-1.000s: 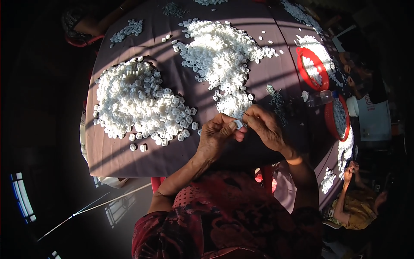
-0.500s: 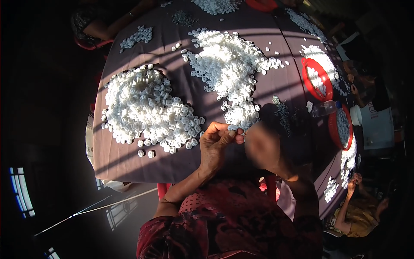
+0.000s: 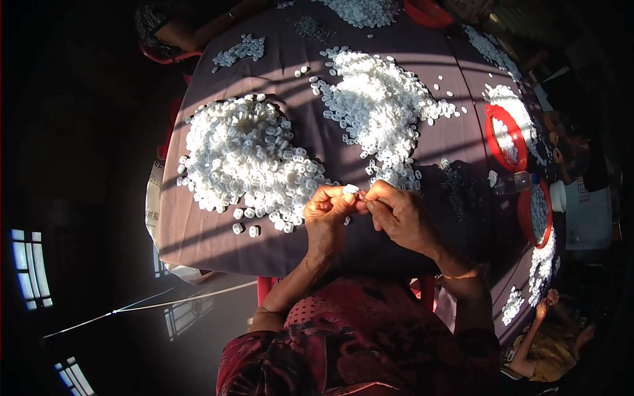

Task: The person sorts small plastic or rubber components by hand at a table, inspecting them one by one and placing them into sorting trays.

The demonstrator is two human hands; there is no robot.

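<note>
Drawing together since a moment ago, both hands are pinching 1 small white piece (image 3: pixel 351 190) between left hand (image 3: pixel 328 210) and right hand (image 3: pixel 401 214), near the left heap (image 3: pixel 247 158).

One camera on the person's head looks straight down, close over the near edge of the table (image 3: pixel 218 244).

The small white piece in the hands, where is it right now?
In the head view, the small white piece sits near centre, pinched between the left hand and right hand, just below the two white heaps.
</note>
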